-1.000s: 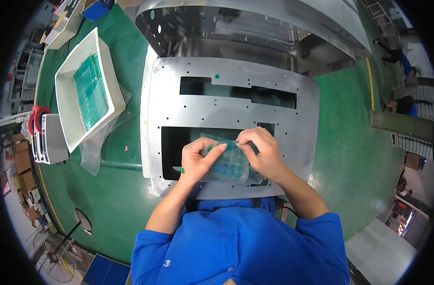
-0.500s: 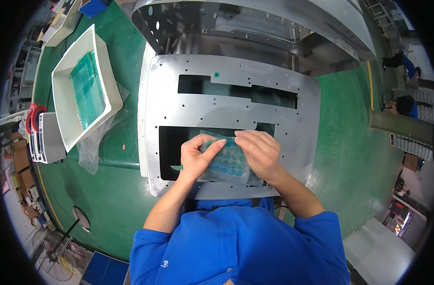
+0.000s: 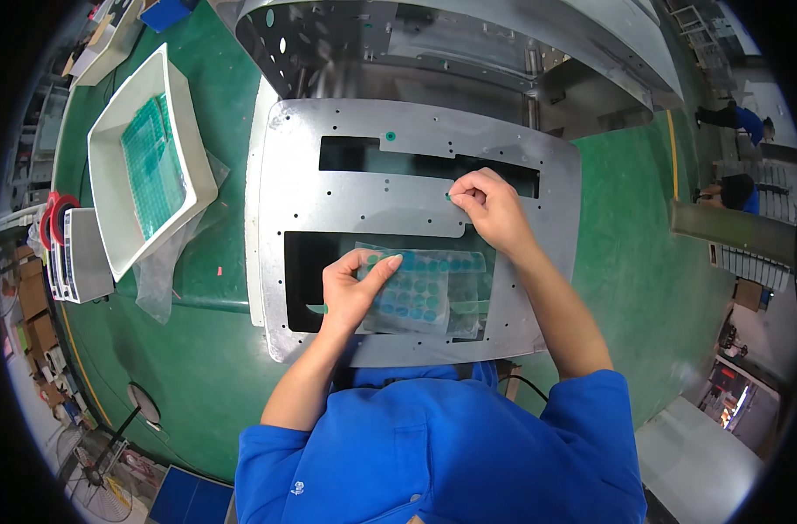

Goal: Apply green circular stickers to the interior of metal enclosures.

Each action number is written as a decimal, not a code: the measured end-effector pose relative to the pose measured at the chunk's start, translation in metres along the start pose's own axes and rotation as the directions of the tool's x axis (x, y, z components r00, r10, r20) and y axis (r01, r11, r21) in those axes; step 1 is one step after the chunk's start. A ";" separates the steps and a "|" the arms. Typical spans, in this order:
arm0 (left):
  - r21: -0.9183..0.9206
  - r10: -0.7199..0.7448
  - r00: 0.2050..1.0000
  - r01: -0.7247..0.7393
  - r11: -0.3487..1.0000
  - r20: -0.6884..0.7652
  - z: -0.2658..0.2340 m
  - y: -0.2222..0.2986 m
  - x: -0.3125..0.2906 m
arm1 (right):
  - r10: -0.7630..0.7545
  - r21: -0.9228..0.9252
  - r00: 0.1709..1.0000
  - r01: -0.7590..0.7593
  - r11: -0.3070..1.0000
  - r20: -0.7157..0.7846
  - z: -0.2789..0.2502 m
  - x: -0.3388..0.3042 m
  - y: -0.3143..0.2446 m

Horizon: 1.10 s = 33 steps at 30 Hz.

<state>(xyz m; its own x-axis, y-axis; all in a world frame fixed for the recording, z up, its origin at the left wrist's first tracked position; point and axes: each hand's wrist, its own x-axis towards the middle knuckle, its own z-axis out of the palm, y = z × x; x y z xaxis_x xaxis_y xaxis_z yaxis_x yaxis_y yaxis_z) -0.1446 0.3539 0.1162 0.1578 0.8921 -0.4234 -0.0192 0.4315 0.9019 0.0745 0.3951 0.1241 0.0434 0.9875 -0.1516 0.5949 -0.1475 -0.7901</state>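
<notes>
My left hand (image 3: 350,288) pinches the upper left of a translucent sheet of round green stickers (image 3: 414,293) between thumb and fingers. The sheet lies over the larger cut-out of a grey metal panel (image 3: 364,199) in front of me. Farther up and to the right, my right hand (image 3: 496,214) has thumb and forefinger pinched at the panel's middle strip, with a small green round sticker (image 3: 448,196) at their tips. Whether that sticker touches the panel I cannot tell. Another green round sticker (image 3: 391,136) sits near the panel's far edge, among small holes.
Beyond the panel stands a large metal housing (image 3: 468,65). A white bin (image 3: 208,166) holding green sheets is at the left, with a clear plastic bag (image 3: 158,284) beside it. Red-handled scissors (image 3: 56,218) and a standing fan (image 3: 97,476) are farther left. People are at the far right.
My right hand has left the sheet and moved up to the panel's middle strip with a small green sticker at its fingertips. My left hand still holds the sheet, whose right part now shows.
</notes>
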 end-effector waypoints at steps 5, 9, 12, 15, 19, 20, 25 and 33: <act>-0.022 0.003 1.000 -0.003 1.000 -0.005 0.003 -0.002 -0.002 | 0.016 -0.063 1.000 -0.016 0.998 -0.004 0.002 0.002 -0.002; -0.035 -0.003 1.000 0.003 0.999 -0.005 0.004 -0.002 -0.002 | 0.050 -0.115 0.999 -0.050 0.992 -0.006 0.003 0.004 -0.003; -0.035 0.001 1.000 -0.001 0.999 -0.004 0.004 -0.002 -0.002 | 0.035 -0.138 0.999 -0.036 0.990 -0.014 0.004 0.003 -0.002; -0.036 -0.004 1.000 0.004 0.999 0.000 0.003 -0.002 -0.002 | 0.040 -0.149 0.999 -0.045 0.988 -0.031 0.005 0.003 -0.003; -0.048 0.002 1.000 -0.002 0.999 -0.004 0.004 -0.003 -0.002 | 0.063 -0.171 0.998 -0.067 0.983 -0.028 0.005 0.004 -0.004; -0.031 -0.002 1.000 0.001 1.000 -0.008 0.004 -0.003 -0.002 | 0.060 -0.178 0.998 -0.065 0.982 -0.030 0.005 0.004 -0.005; -0.038 0.009 1.000 -0.010 0.999 -0.004 0.003 -0.004 -0.002 | 0.056 -0.191 0.998 -0.061 0.980 -0.032 0.006 0.003 -0.004; -0.029 0.004 1.000 -0.004 1.000 -0.004 0.004 -0.004 -0.003 | 0.052 -0.111 0.998 -0.055 0.992 -0.030 0.003 0.002 -0.006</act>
<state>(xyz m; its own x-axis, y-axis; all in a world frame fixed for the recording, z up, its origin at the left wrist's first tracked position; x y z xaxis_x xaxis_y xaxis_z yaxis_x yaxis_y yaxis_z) -0.1405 0.3494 0.1144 0.1537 0.8944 -0.4200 -0.0482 0.4313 0.9009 0.0688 0.3974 0.1266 0.0983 0.9798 -0.1743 0.6770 -0.1942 -0.7099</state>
